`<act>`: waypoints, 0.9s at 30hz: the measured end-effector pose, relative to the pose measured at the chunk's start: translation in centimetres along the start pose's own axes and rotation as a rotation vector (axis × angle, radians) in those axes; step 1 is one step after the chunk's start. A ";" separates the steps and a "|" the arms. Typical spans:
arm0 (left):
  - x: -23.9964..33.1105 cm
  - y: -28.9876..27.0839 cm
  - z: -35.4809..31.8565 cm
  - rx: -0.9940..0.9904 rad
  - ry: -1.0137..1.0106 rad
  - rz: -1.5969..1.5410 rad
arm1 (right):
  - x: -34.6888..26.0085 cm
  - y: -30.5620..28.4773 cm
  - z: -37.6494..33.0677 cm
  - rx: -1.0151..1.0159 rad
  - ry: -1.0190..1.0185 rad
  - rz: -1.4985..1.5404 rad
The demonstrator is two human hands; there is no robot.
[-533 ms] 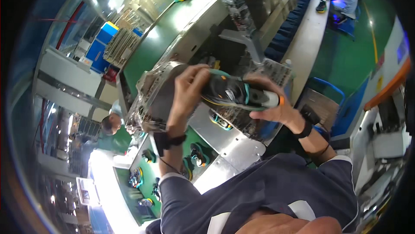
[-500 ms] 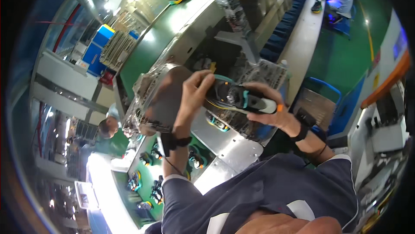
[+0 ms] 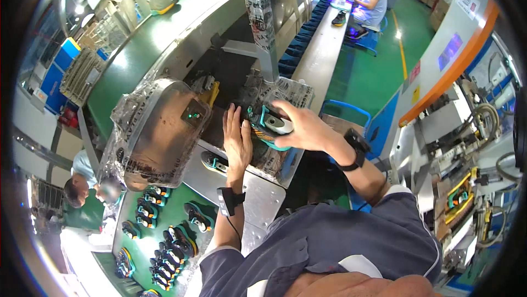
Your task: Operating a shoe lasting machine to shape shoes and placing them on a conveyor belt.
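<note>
A black shoe [image 3: 262, 128] with teal trim and orange marks is at the middle of the view, over a film-wrapped block [image 3: 299, 94]. Inside its opening sits a pale grey insert. My right hand [image 3: 304, 127] grips the shoe from the right, thumb and fingers on either side of it. My left hand [image 3: 237, 140] is held flat along its left side, fingers stretched out; whether they touch the shoe is hard to see. Close to my left wrist, another shoe [image 3: 214, 162] lies on a metal plate [image 3: 200, 182].
Left of my hands stands a rounded machine housing [image 3: 159, 138] wrapped in clear film, with a green-lit display. Several shoes [image 3: 170, 247] cover the green belt at lower left. A wrapped post [image 3: 258, 17] rises ahead. One person [image 3: 376, 3] sits far right; another [image 3: 79, 182] is at left.
My view has turned, and more of the belt shows. The shoe has swung from lying sideways between both hands. My left fingers have let go of its toe and straightened.
</note>
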State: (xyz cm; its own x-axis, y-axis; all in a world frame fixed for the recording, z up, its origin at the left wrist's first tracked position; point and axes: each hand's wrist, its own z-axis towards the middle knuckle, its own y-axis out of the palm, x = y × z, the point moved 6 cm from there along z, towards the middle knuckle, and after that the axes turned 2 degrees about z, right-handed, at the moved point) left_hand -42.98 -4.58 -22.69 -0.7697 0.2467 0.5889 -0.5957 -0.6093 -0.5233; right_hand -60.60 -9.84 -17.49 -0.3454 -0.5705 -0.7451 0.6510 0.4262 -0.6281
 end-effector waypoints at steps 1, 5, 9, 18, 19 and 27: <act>-0.3 -0.2 -0.1 0.011 -0.002 -0.013 | -0.9 0.6 1.4 -0.034 0.051 -0.106; -1.2 -0.5 -0.4 0.049 0.010 -0.078 | -2.2 3.1 4.8 0.003 0.115 -0.417; -1.4 -1.1 -0.9 0.137 -0.069 -0.259 | -1.6 3.5 3.9 0.111 0.134 -0.373; 3.4 1.7 -3.9 -0.094 -0.276 -0.906 | -0.7 0.9 -7.6 0.498 0.223 0.397; 5.9 3.1 -4.9 -0.166 -0.280 -1.002 | -0.1 0.2 -10.5 0.692 0.118 0.353; 29.1 17.0 -15.7 -0.802 -0.214 -0.965 | 2.7 -9.5 -38.6 1.179 0.251 0.291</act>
State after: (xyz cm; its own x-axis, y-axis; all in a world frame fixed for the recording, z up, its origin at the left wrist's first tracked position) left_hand -79.10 4.09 -24.07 0.0597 0.1621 0.9850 -0.9197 0.3926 -0.0089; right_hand -93.83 11.69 -22.22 -0.1213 -0.3550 -0.9270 0.8907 -0.4512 0.0563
